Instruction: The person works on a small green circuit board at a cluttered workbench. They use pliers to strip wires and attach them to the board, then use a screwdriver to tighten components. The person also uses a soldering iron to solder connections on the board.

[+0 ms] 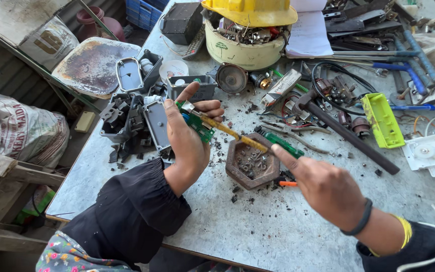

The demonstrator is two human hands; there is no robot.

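Two hands: the left hand [185, 143] and the right hand [323, 186]. One green circuit board [197, 123], one hexagonal metal weight [251, 161], one hammer [346, 131], one yellow hard hat [250, 11], perhaps three grey plastic housings [127, 118] on the surface [278, 236].

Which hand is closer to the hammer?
Right. The right hand is just below the hammer, near its handle. The left hand, holding a green circuit board, is farther off to the hammer's left.
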